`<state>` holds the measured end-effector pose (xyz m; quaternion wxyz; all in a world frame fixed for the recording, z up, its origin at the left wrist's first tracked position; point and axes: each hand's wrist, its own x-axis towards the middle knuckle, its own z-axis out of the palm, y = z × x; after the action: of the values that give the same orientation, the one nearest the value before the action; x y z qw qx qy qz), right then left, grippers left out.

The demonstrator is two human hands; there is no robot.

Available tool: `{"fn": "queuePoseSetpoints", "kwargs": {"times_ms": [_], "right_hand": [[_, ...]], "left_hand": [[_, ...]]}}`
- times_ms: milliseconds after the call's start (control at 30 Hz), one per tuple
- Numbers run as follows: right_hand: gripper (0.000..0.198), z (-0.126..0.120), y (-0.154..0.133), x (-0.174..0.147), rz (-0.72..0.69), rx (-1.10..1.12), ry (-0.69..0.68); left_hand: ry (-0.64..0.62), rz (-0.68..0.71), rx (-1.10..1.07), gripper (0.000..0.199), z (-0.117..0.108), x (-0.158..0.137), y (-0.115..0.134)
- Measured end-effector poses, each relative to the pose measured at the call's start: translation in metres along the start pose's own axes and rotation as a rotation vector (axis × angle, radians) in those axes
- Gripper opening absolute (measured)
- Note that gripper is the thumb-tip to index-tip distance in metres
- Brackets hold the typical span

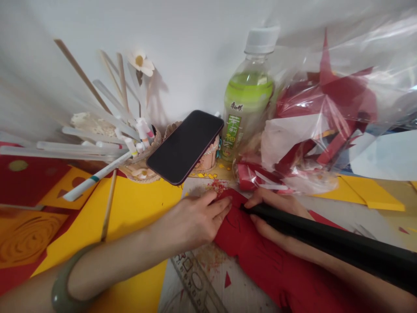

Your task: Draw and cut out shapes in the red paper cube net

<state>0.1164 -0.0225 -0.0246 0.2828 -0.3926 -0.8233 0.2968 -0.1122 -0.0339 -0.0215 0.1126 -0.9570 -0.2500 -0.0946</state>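
A red paper sheet [257, 252] with dark drawn lines and a cut, uneven edge lies in front of me. My left hand [203, 217] rests on its upper left part, fingers reaching over the paper and pressing it, holding nothing. In my right hand [276, 213] is a long black tool [312, 230], gripped near its narrow end between thumb and fingers. That end meets the red paper near its upper edge; the tool's exact kind is unclear. A clear ruler stencil [197, 282] sits below my left hand, partly tucked near the red paper.
Behind my hands, a black phone [187, 145] leans on a small decorated holder. A green-labelled drink bottle [249, 95] stands beside a clear plastic bag [322, 113] of red scraps. White-barrelled markers [97, 174] fan out at left over yellow paper [130, 269]. Small paper bits litter the table.
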Motion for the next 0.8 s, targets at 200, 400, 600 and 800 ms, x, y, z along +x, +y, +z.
{"fn": "queuePoseSetpoints", "kwargs": {"times_ms": [200,400,600,800], "right_hand": [[0.015,0.0,0.002,0.0,0.005,0.0,-0.028],[0.012,0.003,-0.003,0.0,0.084,0.038,0.028],[0.009,0.001,-0.001,0.0,0.153,0.094,0.064],[0.012,-0.001,-0.002,-0.001,0.094,0.016,0.27]], "left_hand": [[0.014,-0.001,0.006,0.025,0.002,-0.001,0.0],[0.032,-0.016,-0.014,0.024,0.001,0.0,0.001],[0.151,-0.051,-0.179,0.026,0.008,-0.001,-0.008],[0.024,-0.45,-0.426,0.036,-0.001,0.009,-0.003]]}}
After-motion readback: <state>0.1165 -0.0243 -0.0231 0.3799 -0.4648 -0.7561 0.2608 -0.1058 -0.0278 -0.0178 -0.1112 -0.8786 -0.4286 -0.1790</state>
